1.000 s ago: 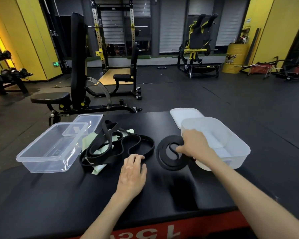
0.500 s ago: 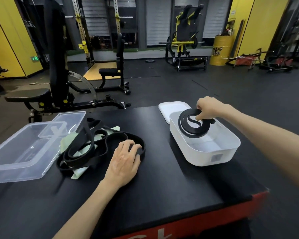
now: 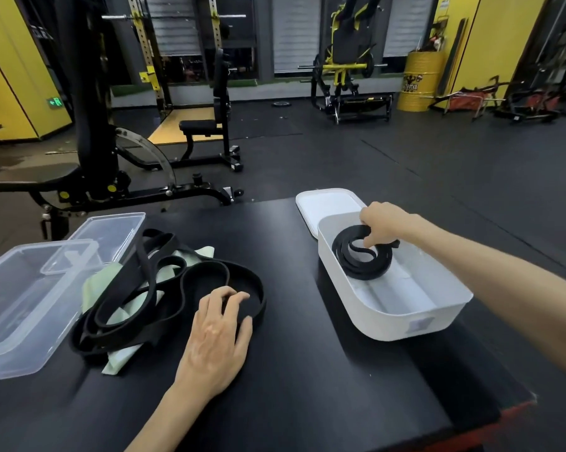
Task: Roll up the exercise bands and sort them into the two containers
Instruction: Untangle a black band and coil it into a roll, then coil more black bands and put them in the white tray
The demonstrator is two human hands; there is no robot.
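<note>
Head view: a rolled black band (image 3: 361, 260) is held in the far end of the white container (image 3: 405, 322), pinched by curled fingers of the right hand (image 3: 387, 223). Left of it, loose black bands (image 3: 164, 290) are piled over a green band (image 3: 118, 357) beside a clear container (image 3: 20, 308), cut off by the frame. Bare table (image 3: 307, 386) is seen before the white container. A white lid (image 3: 324, 203) is partly hidden behind it. The left hand (image 3: 216, 337) is laid on the nearest loop, fingers bent; any grip cannot be told.
</note>
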